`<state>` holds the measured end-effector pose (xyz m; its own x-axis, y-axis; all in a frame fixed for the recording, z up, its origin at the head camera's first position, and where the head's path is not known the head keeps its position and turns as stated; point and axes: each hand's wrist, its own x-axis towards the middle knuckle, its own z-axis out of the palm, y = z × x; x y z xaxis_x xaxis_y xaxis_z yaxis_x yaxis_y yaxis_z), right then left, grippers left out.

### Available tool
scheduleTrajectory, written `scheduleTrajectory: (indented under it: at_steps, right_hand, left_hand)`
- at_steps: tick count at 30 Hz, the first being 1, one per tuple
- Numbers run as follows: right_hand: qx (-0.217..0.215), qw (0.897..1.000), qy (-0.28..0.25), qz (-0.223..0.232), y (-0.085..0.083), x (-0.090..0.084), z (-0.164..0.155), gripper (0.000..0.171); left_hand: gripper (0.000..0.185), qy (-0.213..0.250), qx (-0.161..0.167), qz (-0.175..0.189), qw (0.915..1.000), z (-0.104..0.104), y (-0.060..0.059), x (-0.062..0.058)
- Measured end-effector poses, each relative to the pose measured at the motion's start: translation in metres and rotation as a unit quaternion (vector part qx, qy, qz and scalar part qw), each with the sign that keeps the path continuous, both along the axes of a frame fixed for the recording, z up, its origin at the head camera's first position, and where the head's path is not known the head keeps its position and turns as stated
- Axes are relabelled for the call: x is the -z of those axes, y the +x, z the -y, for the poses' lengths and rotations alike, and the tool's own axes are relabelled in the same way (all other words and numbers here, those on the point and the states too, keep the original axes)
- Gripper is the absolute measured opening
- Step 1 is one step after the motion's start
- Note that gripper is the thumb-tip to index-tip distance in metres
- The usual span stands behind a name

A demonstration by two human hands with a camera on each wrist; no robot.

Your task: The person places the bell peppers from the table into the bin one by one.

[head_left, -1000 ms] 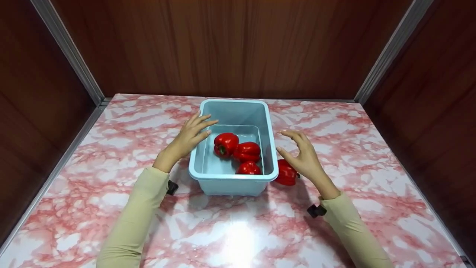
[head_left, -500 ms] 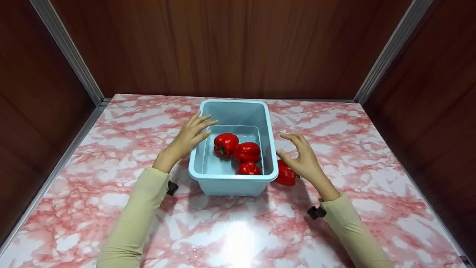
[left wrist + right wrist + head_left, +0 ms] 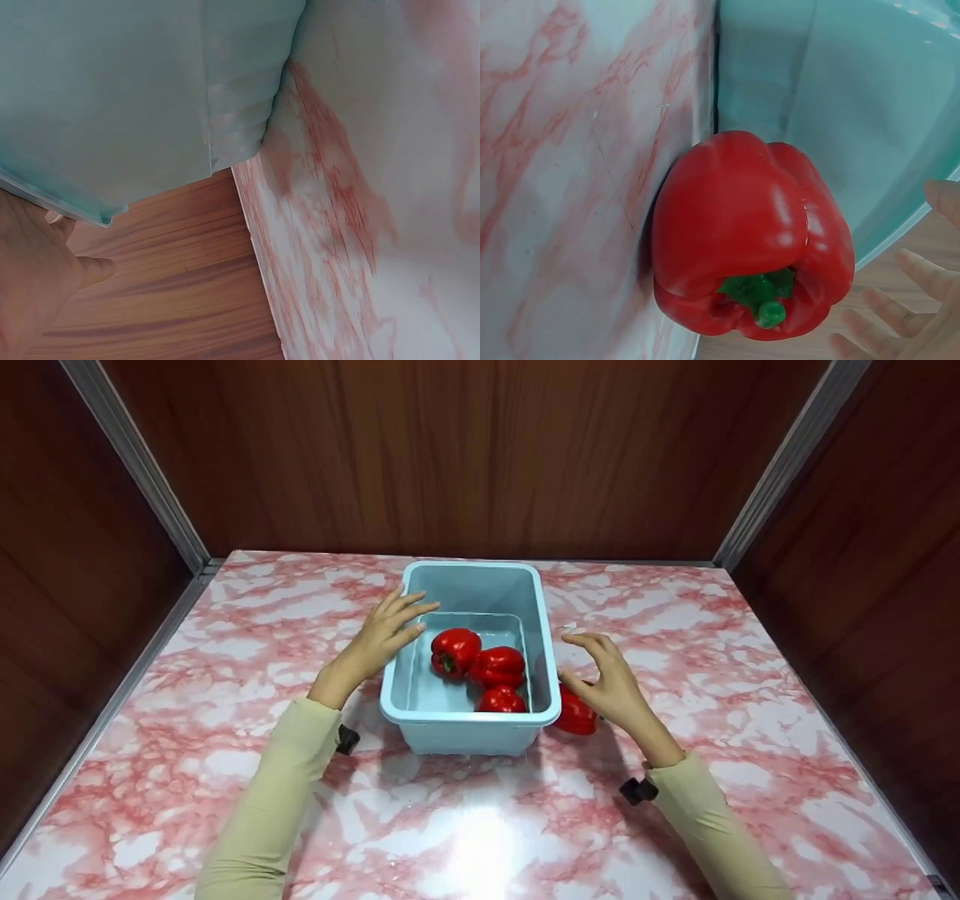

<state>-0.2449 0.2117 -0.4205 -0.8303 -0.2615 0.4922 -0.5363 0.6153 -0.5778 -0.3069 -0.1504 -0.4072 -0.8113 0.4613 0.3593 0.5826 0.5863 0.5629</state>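
Observation:
A light blue plastic bin (image 3: 470, 718) stands mid-table with three red bell peppers (image 3: 455, 652) inside, toward its near right part. Another red bell pepper (image 3: 742, 232) with a green stem lies on the table against the bin's right side. Over that pepper hovers my right hand (image 3: 611, 682), thumb and fingers spread apart with nothing between them; in the head view it partly covers the pepper. My left hand (image 3: 371, 641) is at the bin's left rim, its fingers loosely extended over the edge. In the left wrist view, part of that hand (image 3: 34, 274) shows beside the rim.
The table (image 3: 300, 810) has a red and white marbled top. Dark wood panels (image 3: 465, 457) with metal corner posts (image 3: 795, 457) enclose its back and sides. A small black wrist mount (image 3: 639, 790) sits under each sleeve cuff.
My right hand has lowered slightly toward the pepper beside the bin, covering more of it. The left hand, the bin and the peppers have stayed in place.

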Motion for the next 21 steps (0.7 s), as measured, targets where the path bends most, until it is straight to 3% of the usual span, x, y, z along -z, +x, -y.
scheduleTrajectory:
  at_steps: [21]
  right_hand:
    - [-0.003,0.999,0.033,0.02,0.0037,0.0072,-0.0017,0.048]
  left_hand:
    - [0.045,0.005,-0.005,0.009,0.9999,0.0001,0.002,0.0002]
